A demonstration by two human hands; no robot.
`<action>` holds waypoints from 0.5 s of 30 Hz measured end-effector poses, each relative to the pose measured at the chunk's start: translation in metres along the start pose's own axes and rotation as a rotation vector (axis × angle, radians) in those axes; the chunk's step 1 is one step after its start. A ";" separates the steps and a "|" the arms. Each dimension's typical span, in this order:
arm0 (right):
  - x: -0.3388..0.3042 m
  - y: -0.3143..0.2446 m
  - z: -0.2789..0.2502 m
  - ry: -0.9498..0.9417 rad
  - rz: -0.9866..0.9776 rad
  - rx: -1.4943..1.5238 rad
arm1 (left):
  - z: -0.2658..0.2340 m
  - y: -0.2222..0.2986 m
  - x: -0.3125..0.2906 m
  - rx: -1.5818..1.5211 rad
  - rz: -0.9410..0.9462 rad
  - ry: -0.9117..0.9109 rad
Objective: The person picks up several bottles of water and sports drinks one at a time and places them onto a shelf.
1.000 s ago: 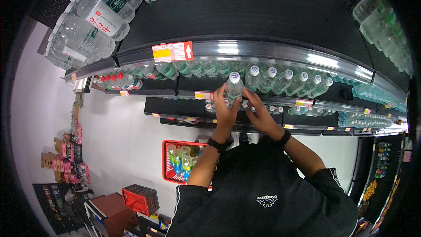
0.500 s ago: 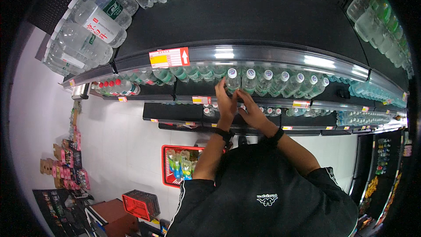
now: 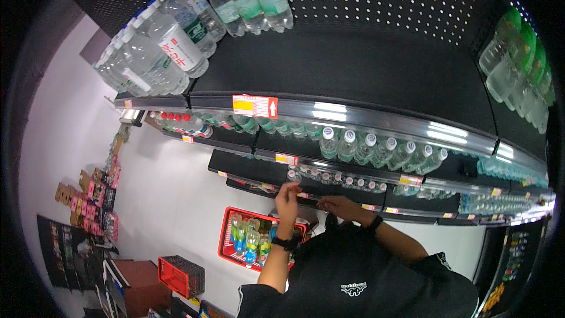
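My left hand (image 3: 287, 199) is raised in front of the lower shelves, just below a small clear bottle (image 3: 293, 174) with a pale cap; its fingers point up, loosely bent, with nothing seen in them. My right hand (image 3: 342, 207) hangs a little to its right, fingers stretched loosely to the left and also holding nothing visible. A gap separates the hands. Above them, a row of white-capped clear bottles (image 3: 370, 149) stands along the front of the second shelf, apart from both hands.
Big water bottles (image 3: 176, 47) and greenish-labelled bottles (image 3: 250, 9) stand on the top shelf (image 3: 353, 62). A red basket (image 3: 223, 237) of bottles sits on the floor below my left forearm. Farther left are another red basket (image 3: 172, 277) and stacked pink packages (image 3: 94, 206).
Both hands have come down and back from the front row of white-capped bottles and spread farther apart. The view has shifted, so the shelves sit lower in the picture.
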State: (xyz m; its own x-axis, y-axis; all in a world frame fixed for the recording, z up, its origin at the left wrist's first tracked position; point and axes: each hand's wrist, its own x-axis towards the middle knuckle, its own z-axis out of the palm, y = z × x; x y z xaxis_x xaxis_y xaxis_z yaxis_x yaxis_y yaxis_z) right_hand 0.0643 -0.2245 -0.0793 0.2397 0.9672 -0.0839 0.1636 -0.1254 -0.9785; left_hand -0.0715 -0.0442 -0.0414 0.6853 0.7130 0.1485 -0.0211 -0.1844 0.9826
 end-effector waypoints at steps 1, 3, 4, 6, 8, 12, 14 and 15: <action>0.001 -0.002 0.004 -0.075 -0.008 0.083 | -0.011 -0.004 -0.008 -0.089 -0.029 0.047; -0.001 -0.005 0.013 -0.170 -0.022 0.158 | -0.019 -0.005 -0.030 -0.176 -0.047 0.112; -0.002 -0.004 0.017 -0.189 0.006 0.169 | -0.018 0.000 -0.037 -0.150 -0.111 0.083; -0.001 -0.002 0.024 -0.223 0.057 0.190 | -0.003 0.018 -0.050 -0.132 -0.226 0.008; -0.004 -0.002 0.040 -0.203 0.027 0.144 | 0.015 0.003 -0.076 0.139 -0.165 -0.034; -0.018 -0.043 0.024 -0.193 0.190 0.085 | 0.044 0.025 -0.074 0.427 -0.164 -0.126; -0.018 -0.037 0.024 -0.136 0.163 0.074 | 0.045 0.028 -0.065 0.393 -0.112 -0.204; -0.021 -0.034 0.018 -0.065 0.153 0.068 | 0.051 0.038 -0.058 0.388 -0.100 -0.208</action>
State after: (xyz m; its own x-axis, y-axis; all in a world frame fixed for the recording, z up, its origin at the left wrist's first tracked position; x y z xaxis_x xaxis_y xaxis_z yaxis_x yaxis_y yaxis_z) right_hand 0.0368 -0.2369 -0.0476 0.1939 0.9505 -0.2428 0.0641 -0.2593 -0.9637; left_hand -0.0753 -0.1270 -0.0185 0.8029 0.5960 -0.0094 0.2996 -0.3898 0.8708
